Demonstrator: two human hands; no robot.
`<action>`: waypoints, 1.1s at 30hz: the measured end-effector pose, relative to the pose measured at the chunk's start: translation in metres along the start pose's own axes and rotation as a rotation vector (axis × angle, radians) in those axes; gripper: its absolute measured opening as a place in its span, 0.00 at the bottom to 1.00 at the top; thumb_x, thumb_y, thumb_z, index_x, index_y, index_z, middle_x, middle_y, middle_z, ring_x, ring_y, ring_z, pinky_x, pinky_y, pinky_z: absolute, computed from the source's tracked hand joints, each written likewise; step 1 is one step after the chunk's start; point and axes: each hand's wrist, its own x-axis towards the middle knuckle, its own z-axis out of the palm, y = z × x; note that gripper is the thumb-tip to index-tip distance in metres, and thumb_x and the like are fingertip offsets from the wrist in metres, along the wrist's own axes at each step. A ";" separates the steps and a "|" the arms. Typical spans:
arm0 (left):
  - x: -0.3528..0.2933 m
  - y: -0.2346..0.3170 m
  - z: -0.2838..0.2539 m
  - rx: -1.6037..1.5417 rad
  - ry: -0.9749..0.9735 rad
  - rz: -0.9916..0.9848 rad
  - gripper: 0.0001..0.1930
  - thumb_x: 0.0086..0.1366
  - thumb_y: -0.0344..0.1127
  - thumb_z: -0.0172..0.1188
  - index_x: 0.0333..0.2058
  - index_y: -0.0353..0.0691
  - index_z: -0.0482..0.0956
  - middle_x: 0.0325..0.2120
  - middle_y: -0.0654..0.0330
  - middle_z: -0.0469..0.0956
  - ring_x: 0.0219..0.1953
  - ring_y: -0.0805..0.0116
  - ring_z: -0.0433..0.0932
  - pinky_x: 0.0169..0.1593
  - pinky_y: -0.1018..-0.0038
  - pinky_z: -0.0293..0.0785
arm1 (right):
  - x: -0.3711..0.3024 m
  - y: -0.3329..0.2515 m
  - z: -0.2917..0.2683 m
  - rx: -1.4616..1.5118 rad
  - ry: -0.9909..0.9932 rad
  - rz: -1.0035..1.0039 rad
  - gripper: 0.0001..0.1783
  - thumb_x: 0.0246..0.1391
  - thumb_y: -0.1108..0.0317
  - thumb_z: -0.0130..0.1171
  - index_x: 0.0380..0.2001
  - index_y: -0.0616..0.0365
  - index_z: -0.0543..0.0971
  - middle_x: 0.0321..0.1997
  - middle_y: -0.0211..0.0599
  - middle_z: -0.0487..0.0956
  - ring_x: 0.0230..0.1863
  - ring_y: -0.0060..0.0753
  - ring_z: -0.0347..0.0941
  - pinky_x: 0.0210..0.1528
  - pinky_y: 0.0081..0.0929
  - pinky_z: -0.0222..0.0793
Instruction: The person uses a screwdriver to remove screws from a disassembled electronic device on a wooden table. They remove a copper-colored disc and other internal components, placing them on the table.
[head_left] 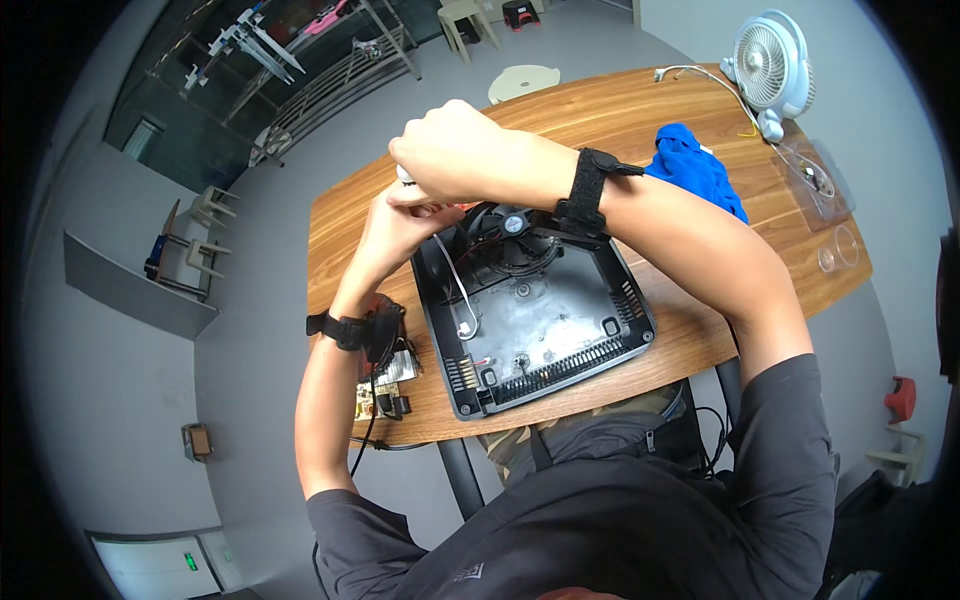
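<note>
A black plastic appliance housing [560,325], open on top, lies on the table in front of me. Inside its far part sits a black fan [514,224], and a white cable [458,275] with a connector runs along its left side. Over the far left corner, my right hand [452,150] is closed in a fist above my left hand [398,232]. Small white and black bits show between them, but what the fist holds is hidden. The left fingers are bent together by the corner, close to something reddish, and their grip is mostly covered.
Left of the housing lie a circuit board [380,402] and dark cables. A blue cloth [690,170] is on the right of the wooden table [340,222]. Beyond it stand a white fan [768,65], a clear plastic tray [815,185] and a roll of tape [846,246].
</note>
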 end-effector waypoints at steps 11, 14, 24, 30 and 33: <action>-0.006 -0.008 0.001 -0.173 -0.015 0.062 0.08 0.59 0.32 0.73 0.36 0.36 0.88 0.29 0.65 0.85 0.34 0.78 0.79 0.41 0.76 0.76 | -0.007 0.000 0.011 0.049 0.066 -0.022 0.21 0.52 0.55 0.61 0.40 0.62 0.78 0.33 0.50 0.83 0.33 0.54 0.83 0.36 0.45 0.80; -0.004 -0.005 0.004 -0.083 -0.007 0.040 0.08 0.59 0.31 0.74 0.37 0.36 0.88 0.29 0.64 0.86 0.34 0.78 0.80 0.41 0.76 0.77 | -0.002 -0.002 0.009 0.039 0.000 0.006 0.19 0.53 0.57 0.59 0.40 0.63 0.77 0.33 0.51 0.83 0.33 0.55 0.83 0.35 0.45 0.79; -0.004 -0.002 0.002 -0.140 0.016 0.046 0.13 0.60 0.34 0.72 0.39 0.32 0.86 0.32 0.61 0.85 0.36 0.76 0.79 0.40 0.73 0.76 | -0.011 0.002 0.017 0.160 0.176 -0.009 0.21 0.53 0.55 0.60 0.40 0.63 0.76 0.33 0.52 0.82 0.32 0.56 0.82 0.35 0.45 0.80; -0.004 0.004 0.006 0.008 0.054 0.008 0.12 0.61 0.36 0.71 0.38 0.32 0.87 0.32 0.63 0.86 0.35 0.75 0.80 0.40 0.73 0.76 | -0.001 -0.001 0.006 0.187 -0.026 0.110 0.28 0.48 0.56 0.67 0.46 0.66 0.77 0.45 0.56 0.80 0.44 0.54 0.82 0.44 0.45 0.80; -0.006 0.010 0.005 0.010 0.089 0.062 0.13 0.62 0.36 0.71 0.39 0.33 0.87 0.32 0.63 0.86 0.35 0.76 0.80 0.40 0.73 0.76 | -0.004 0.001 0.021 0.204 0.181 -0.013 0.23 0.51 0.57 0.63 0.43 0.65 0.75 0.41 0.54 0.78 0.36 0.60 0.81 0.38 0.46 0.80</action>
